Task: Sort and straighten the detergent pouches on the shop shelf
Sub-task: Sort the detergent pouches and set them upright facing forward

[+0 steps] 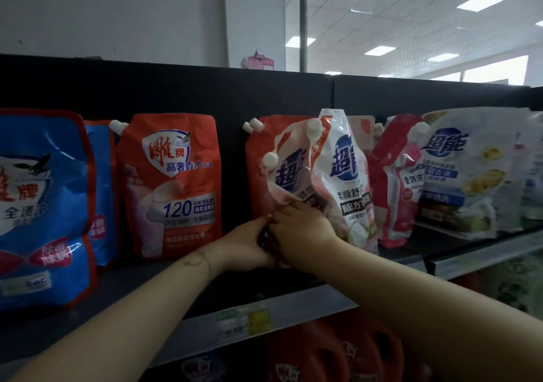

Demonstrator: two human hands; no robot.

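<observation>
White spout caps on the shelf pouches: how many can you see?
6: one beside the orange pouch, a pair, two on the crumpled pink pouch, one right. Others may be hidden.

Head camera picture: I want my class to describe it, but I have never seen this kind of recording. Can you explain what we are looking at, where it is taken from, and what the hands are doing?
There is no machine here. A person wears a camera on the head, so you see their own two bare arms reaching forward to a dark shop shelf.

On the shelf stand soft plastic detergent pouches with white screw caps: a blue pouch with red trim at the left, an orange-red pouch marked 120, then tilted white-and-pink pouches, and a white pouch with yellow pictures at the right.

The left hand and right hand meet at the bottom of a crumpled pink-and-white pouch, apparently gripping it. Red jugs sit on the shelf below.
</observation>
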